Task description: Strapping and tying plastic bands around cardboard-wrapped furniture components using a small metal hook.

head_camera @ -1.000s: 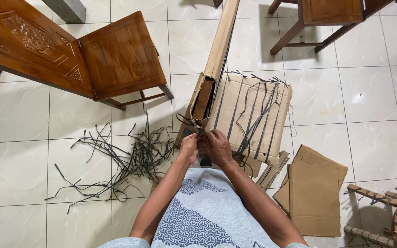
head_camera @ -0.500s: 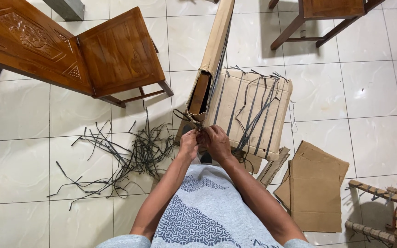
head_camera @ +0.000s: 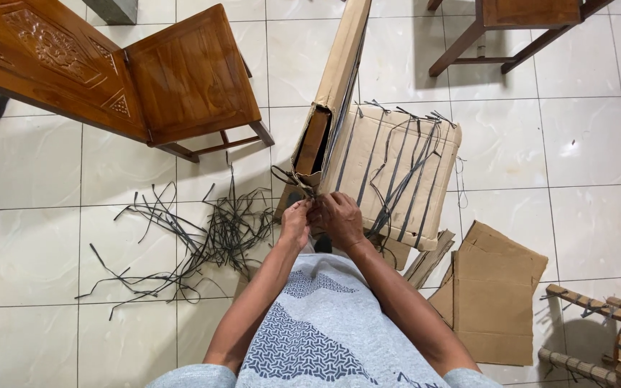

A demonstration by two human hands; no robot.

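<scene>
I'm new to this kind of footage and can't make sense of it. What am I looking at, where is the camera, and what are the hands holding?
The camera sits on a person's head and looks straight down, so you see their own arms and grey patterned shirt. The left hand and right hand meet at the near corner of a cardboard-wrapped piece of furniture bound with dark straps. Both hands pinch a dark strap at that corner. On the tiled floor to the left lies a heap of loose straps; to the right lie flat cardboard sheets. A carved wooden chair stands at upper left.
</scene>
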